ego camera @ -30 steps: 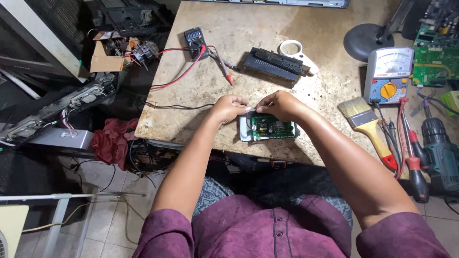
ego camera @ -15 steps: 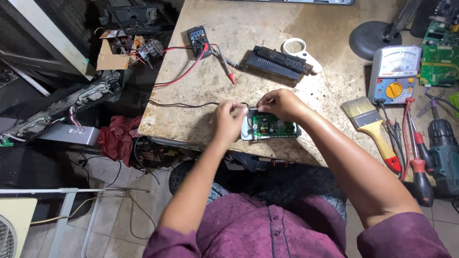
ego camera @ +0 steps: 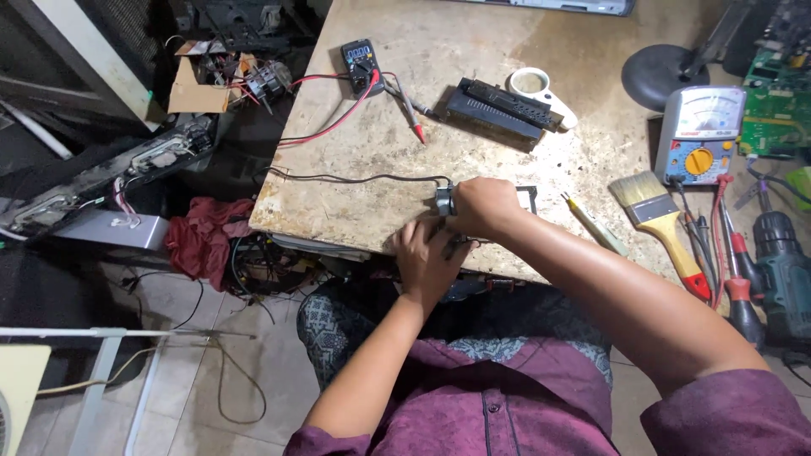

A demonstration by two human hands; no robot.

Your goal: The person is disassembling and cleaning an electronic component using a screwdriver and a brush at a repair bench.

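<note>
My right hand lies closed over a small circuit board near the front edge of the worn wooden table; only the board's dark right rim and a grey part at its left end show. A thin black wire runs left from that grey part. My left hand sits lower, at the table's front edge just under the board, fingers curled; what they grip is hidden.
A digital multimeter with red and black leads lies at the back. A black strip part, an analog meter, a paintbrush, screwdrivers and a drill lie to the right. Red cloth hangs below left.
My left hand has dropped from the board's top to the table's front edge. My right hand has slid over the board, covering its green face.
</note>
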